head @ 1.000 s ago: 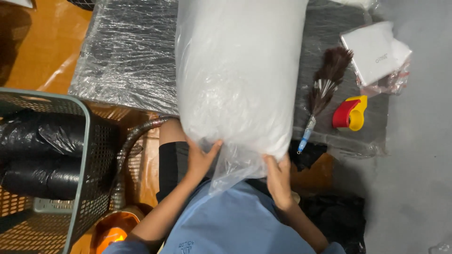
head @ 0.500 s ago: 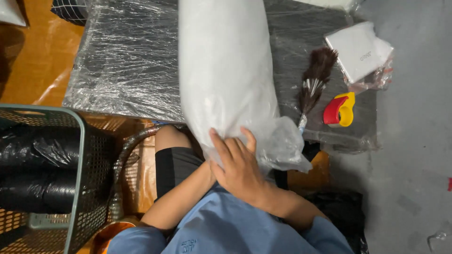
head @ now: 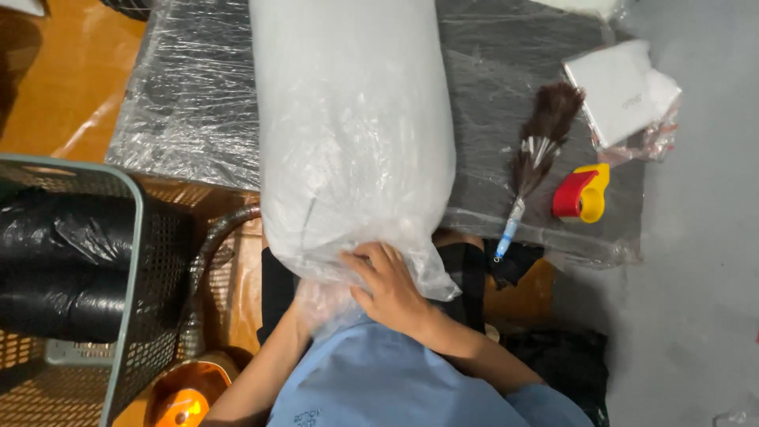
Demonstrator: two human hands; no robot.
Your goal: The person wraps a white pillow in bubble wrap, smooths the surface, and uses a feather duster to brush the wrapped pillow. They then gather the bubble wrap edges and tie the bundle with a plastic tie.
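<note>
Head view. A large white cylindrical bundle wrapped in clear plastic film (head: pixel 352 126) runs from the top centre of the frame down to the lower centre, lying across a dark grey surface covered in crinkled clear plastic wrap (head: pixel 190 103). The bundle's near end overhangs the surface edge above the person's lap. The right hand (head: pixel 391 289), in the lower centre, lies on the loose gathered film at that near end; its fingers (head: pixel 368 265) are curled and its grip is closed on the plastic. The left hand (head: pixel 304 304) is mostly hidden under the bunched film just left of the right hand; whether its grip is closed cannot be told.

To the right of the bundle, on the surface, lies a brown feather duster with a pale blue handle (head: pixel 534 158), and just beside it a red and yellow tape dispenser (head: pixel 581 194). In the upper right sits a flat white packet in clear wrapping (head: pixel 624 91). At the left edge stands a grey-green perforated plastic basket (head: pixel 130 261) holding black plastic-wrapped rolls (head: pixel 63 261).
</note>
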